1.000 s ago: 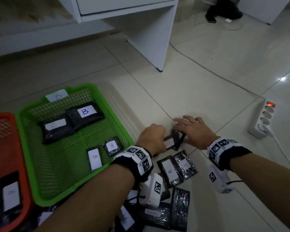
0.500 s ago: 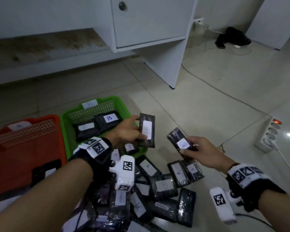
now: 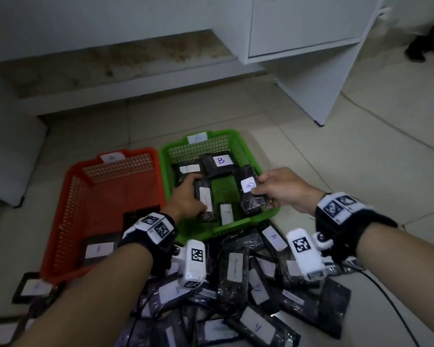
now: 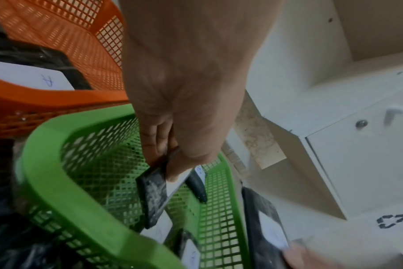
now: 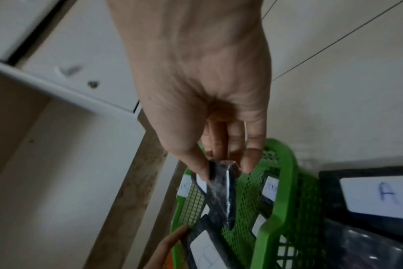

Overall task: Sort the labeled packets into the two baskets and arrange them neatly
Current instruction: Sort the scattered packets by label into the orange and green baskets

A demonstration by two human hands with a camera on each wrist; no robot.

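Note:
A green basket (image 3: 248, 149) tagged B stands right of an orange basket (image 3: 70, 196) tagged A. My left hand (image 3: 196, 194) grips a black packet (image 3: 206, 201) with a white label, low over the green basket's floor. In the left wrist view the thumb and fingers of that hand (image 4: 163, 160) pinch the packet (image 4: 153, 196) by its end. My right hand (image 3: 259, 186) pinches a second labelled packet (image 3: 251, 196) over the basket's right side; the right wrist view shows this packet (image 5: 221, 193) hanging edge-on from the hand (image 5: 223, 169). Several packets (image 3: 221, 162) lie in the green basket.
A heap of black labelled packets (image 3: 236, 284) covers the floor under my wrists. One packet (image 3: 99, 250) lies in the orange basket, another (image 3: 33, 288) lies on the floor left of it. A white cabinet (image 3: 311, 46) stands behind, and a dark cable (image 3: 391, 304) runs at the right.
Both hands lifted a packet each from the floor and carried them left to the green basket. The left hand's packet has come down into the basket.

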